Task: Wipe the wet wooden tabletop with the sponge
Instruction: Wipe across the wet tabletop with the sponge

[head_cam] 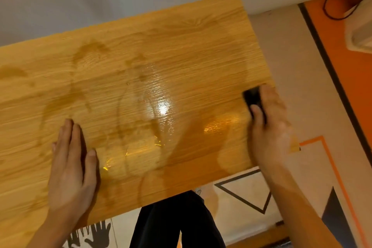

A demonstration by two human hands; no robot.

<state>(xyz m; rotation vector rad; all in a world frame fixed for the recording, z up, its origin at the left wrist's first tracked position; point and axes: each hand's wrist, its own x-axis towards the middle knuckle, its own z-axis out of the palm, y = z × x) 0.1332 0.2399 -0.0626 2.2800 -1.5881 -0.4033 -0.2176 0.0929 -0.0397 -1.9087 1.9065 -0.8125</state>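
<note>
Two hands: both over the wooden tabletop (pixel 141 50), no other tools in sight.
Right hand (pixel 269 127): fingers curled round a dark sponge (pixel 252 96), pressing it onto the wood.
Sponge location: far right of the tabletop, close to the right edge, mostly hidden under the fingers; blurred, so its exact shape can't be read.
Why held so: looks like the grip lets the palm bear down while the sponge drags across the wet film; my judgement.
Left hand (pixel 72 163): flat, fingers straight and together, palm down on the wood near the front edge, holding nothing.
Why placed so: likely bracing the person or steadying the board while the other hand wipes; a guess.
Wet area: shiny film and darker streaks across the middle, with a bright lamp glare (pixel 163 109) in it; damp patches toward the left and front too.
Progress: plenty of water visible between the two hands, so wiping seems far from done.
Containers: none visible, no bucket, bowl or tray, so nothing to report as contents.
Below table: dark trouser legs (pixel 173 223) and a patterned floor (pixel 291 90).
Risk: water could get pushed off the right edge onto the floor.
</note>
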